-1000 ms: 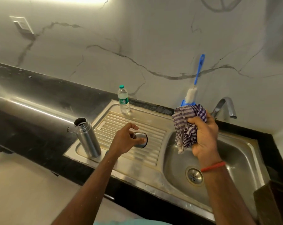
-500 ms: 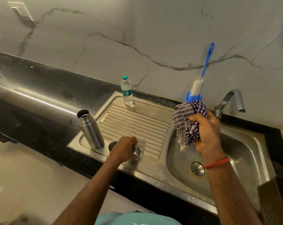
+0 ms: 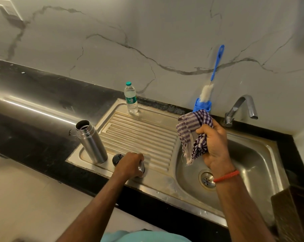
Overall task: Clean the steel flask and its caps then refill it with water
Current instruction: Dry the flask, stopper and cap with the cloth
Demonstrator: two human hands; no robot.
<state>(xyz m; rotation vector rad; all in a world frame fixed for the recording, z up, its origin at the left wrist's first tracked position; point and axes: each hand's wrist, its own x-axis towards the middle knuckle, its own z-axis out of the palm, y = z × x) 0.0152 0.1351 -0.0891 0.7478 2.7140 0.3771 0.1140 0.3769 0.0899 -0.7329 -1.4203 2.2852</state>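
An open steel flask (image 3: 91, 142) stands upright on the drainboard (image 3: 139, 135). It looks rigid, smooth and likely slippery when wet, so it is best held round its middle. Beside it lies a black cap (image 3: 116, 158). The left hand (image 3: 130, 167) curls over a steel cap (image 3: 142, 168). The right hand (image 3: 215, 147) clutches a soft checked cloth (image 3: 191, 135).
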